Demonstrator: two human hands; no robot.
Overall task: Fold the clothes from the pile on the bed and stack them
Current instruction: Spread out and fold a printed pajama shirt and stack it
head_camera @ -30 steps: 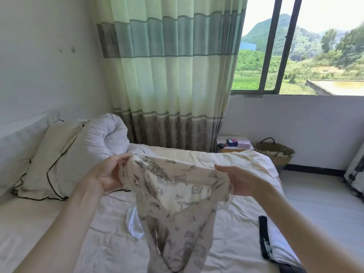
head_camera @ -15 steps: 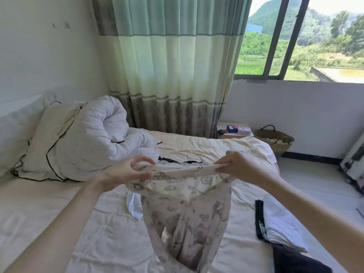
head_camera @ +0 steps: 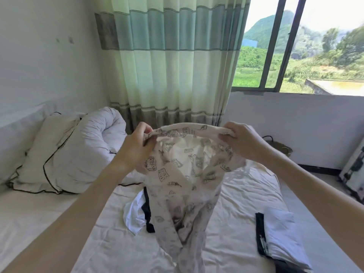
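Holding one printed garment (head_camera: 183, 174), two hands, left hand (head_camera: 136, 146), right hand (head_camera: 242, 142)

Left hand (head_camera: 136, 146), right hand (head_camera: 241, 143) hold printed garment (head_camera: 183, 174) above bed (head_camera: 236, 223).

Two bare forearms reach in from the bottom corners of the view, each ending in a hand: the left hand (head_camera: 136, 148) and the right hand (head_camera: 242, 143). No sleeve shows on either arm; both are uncovered from the frame edge up to the wrist. Behind the fingers (head_camera: 142, 128) the wrists carry no watch, band or bracelet, and the fingers themselves show no rings. The nails look short and plain, though they are small in view.
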